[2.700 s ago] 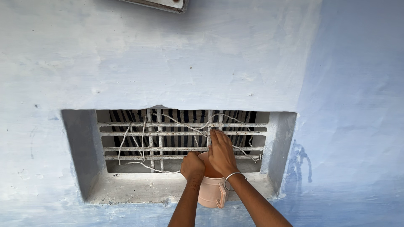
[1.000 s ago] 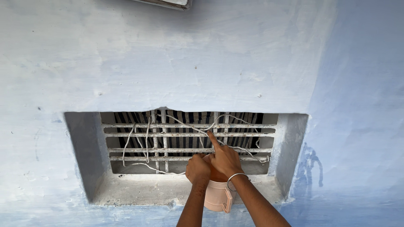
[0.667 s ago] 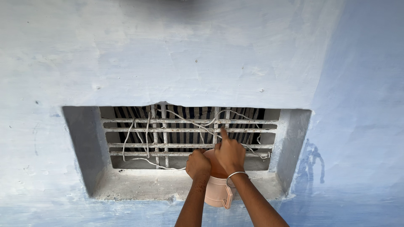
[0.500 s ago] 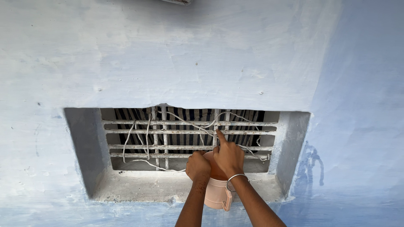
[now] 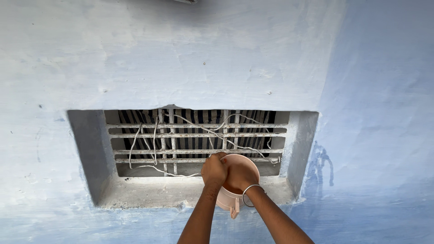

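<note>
We clamp our left hand [image 5: 214, 170] on the rim of the pink plastic mug [image 5: 235, 187], just below the window grille [image 5: 199, 142]; our right hand [image 5: 238, 177] reaches inside it, grip hidden.

Barred vent grille [image 5: 199, 142] – loose white wires [image 5: 149, 153] – blue wall [image 5: 375, 113].
</note>
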